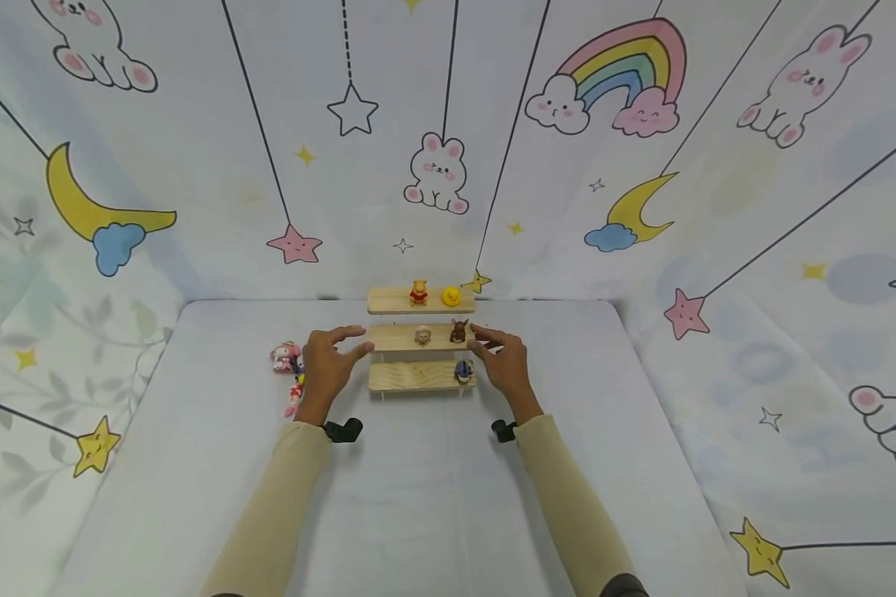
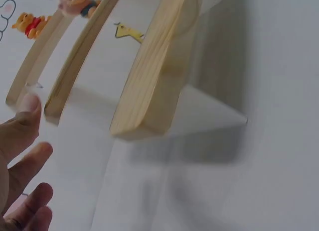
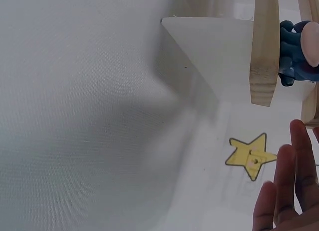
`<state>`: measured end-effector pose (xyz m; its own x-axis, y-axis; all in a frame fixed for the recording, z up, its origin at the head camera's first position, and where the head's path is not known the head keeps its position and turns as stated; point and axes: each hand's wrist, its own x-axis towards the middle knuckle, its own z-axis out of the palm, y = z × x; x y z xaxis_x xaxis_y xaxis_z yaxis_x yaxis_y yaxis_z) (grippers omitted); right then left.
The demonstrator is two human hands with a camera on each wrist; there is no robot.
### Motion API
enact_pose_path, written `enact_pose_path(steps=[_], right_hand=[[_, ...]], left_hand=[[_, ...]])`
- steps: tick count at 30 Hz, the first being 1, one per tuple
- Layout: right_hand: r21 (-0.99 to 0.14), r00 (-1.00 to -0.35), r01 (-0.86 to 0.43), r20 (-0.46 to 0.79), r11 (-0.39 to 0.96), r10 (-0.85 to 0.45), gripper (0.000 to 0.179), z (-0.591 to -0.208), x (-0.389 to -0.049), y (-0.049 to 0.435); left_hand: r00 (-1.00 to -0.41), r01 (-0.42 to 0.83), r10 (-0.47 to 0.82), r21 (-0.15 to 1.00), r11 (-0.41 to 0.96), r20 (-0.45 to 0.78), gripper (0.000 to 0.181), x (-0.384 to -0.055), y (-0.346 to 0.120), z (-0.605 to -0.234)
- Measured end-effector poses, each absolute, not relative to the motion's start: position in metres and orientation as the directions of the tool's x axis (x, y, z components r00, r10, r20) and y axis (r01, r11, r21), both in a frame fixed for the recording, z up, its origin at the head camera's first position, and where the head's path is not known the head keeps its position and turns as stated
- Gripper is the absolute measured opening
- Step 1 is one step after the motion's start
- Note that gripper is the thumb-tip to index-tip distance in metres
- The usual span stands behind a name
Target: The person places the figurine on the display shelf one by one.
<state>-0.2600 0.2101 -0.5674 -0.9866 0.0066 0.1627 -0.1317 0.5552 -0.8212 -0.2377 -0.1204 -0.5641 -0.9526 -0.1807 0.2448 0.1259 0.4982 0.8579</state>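
Observation:
A three-tier wooden display shelf (image 1: 411, 377) stands on the white table. My left hand (image 1: 330, 362) is at the left end of its middle tier (image 1: 392, 338), fingers spread and extended; whether the thumb touches the wood I cannot tell. At the opposite end is my right hand (image 1: 504, 361), fingers fairly straight, close beside a brown eared figurine (image 1: 459, 332). A small beige figurine (image 1: 422, 335) shares that tier. The bottom tier bears a blue figurine (image 3: 294, 54). On the top tier are a bear figurine in red (image 1: 418, 293) and a yellow duck figurine (image 1: 451, 296).
Left of my left hand, a pink figurine (image 1: 284, 357) and a red-and-white figurine (image 1: 294, 400) are on the tabletop (image 1: 418, 497), with another partly hidden by the hand. A patterned cloth backdrop (image 1: 373, 199) rises behind the shelf and at both sides.

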Motion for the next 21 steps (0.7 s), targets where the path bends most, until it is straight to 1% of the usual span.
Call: enact_pose_path(steps=[5,9,14,17,21], right_hand=[[-0.820,-0.986,-0.129,0.163,0.558,0.012,0.040,-0.568,-0.259,0.210],[-0.825,-0.989,-0.111,0.148,0.554,0.022,0.040,-0.567,-0.258,0.210],[-0.822,-0.985,-0.137,0.172,0.553,0.011,0.038,-0.569,-0.258,0.210],[-0.821,-0.980,-0.165,0.197,0.547,-0.001,0.037,-0.570,-0.258,0.211],[-0.825,-0.979,-0.171,0.203,0.539,-0.001,0.037,-0.572,-0.259,0.212]], left_hand=[[-0.919,0.117,-0.271,0.854,0.507,0.287,0.023,-0.235,-0.141,-0.563],[-0.910,0.098,-0.297,0.846,0.523,0.290,0.025,-0.233,-0.160,-0.563],[-0.922,0.047,-0.299,0.836,0.547,0.247,0.029,-0.231,-0.186,-0.566],[-0.933,0.023,-0.282,0.820,0.572,0.223,0.032,-0.231,-0.202,-0.570],[-0.947,-0.019,-0.266,0.796,0.606,0.180,0.036,-0.228,-0.222,-0.575]])
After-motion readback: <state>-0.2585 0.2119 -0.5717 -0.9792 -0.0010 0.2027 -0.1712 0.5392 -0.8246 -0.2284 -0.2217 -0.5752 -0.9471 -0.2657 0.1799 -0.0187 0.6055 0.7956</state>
